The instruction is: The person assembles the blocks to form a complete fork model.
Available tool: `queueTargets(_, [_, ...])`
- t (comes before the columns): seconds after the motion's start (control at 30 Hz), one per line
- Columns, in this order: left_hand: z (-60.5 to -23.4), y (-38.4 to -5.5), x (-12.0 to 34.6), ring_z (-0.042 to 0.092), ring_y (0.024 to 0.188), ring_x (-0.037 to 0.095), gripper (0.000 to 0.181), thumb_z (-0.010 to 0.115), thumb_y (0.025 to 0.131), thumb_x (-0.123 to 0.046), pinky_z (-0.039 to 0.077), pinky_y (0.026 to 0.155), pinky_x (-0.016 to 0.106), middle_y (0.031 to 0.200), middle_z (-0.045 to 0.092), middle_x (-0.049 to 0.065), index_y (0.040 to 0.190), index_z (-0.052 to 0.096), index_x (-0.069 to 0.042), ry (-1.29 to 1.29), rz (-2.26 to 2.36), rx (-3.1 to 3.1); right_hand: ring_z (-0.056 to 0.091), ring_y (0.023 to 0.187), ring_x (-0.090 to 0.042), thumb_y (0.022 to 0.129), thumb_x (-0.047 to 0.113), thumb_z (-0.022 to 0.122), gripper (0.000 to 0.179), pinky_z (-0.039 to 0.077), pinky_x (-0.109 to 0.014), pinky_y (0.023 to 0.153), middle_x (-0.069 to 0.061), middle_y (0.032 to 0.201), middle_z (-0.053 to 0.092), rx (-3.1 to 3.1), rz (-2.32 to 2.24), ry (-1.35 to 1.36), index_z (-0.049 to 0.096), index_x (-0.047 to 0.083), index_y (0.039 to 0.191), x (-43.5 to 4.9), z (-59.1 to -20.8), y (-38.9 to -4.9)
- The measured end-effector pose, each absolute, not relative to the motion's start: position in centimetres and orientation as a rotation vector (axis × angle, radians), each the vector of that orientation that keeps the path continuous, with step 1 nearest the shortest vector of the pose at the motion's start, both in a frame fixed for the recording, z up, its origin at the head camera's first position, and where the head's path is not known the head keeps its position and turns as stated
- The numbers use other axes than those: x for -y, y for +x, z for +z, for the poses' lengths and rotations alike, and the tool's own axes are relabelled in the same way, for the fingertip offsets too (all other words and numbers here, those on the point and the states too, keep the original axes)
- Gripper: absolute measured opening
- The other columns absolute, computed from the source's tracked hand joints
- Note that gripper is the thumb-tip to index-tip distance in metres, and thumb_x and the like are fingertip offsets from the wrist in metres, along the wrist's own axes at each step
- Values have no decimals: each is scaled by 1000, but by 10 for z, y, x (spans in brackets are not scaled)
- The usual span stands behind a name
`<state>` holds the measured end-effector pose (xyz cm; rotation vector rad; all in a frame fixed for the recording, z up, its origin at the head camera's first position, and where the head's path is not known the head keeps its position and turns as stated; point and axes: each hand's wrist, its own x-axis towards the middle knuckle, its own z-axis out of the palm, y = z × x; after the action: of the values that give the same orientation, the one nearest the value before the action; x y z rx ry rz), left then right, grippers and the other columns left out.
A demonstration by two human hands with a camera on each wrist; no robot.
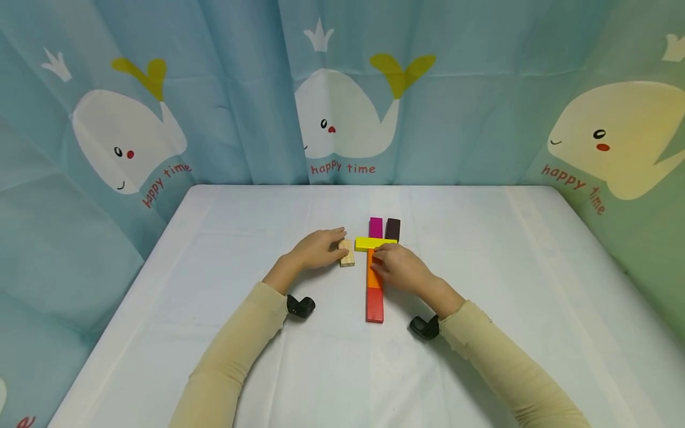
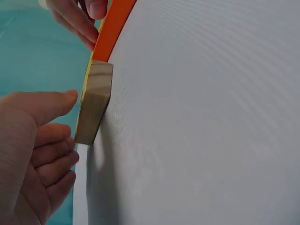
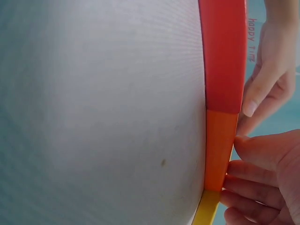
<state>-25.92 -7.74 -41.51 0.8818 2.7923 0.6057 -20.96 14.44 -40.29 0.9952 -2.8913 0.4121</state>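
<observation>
A pale wooden block (image 1: 346,253) lies on the white table, left of a figure of coloured blocks. My left hand (image 1: 321,247) is beside it, fingers at its far end and thumb overlapping its side; the left wrist view shows thumb and fingers loosely bent beside the block (image 2: 96,96). An orange block (image 1: 374,274) runs lengthwise, end to end with a red block (image 1: 374,305), and meets a crosswise yellow block (image 1: 369,244). My right hand (image 1: 402,268) rests along the orange block's right side, fingertips near the yellow one and thumb on the orange block (image 3: 220,150).
Beyond the yellow block stand a magenta block (image 1: 376,227) and a dark brown block (image 1: 393,229), side by side with a gap. A blue curtain (image 1: 471,131) printed with whales hangs behind the table (image 1: 257,368). A black wrist camera (image 1: 301,307) juts from the left sleeve.
</observation>
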Motion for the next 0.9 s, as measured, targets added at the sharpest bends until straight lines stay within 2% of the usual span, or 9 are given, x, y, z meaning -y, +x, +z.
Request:
queueTargets(0.47, [-421,-242,88,35,129,18,65,56,89,-43,27,105,31,142,38,7,138,40,-3,920,661,-2803,59,81,-23,83,14,68,21,50,-37,80,-10,90,65,2902,409,979,68,-2,97,-145,-404,-209])
queueTargets(0.9, [-417,-236,94,39,126,18,55,61,88,-33,32,103,32,139,42,4,134,47,-5,1015,731,-2761,59,83,-24,83,14,69,23,50,-37,81,-10,92,65,2919,401,953,67,-2,99,-143,-404,-209])
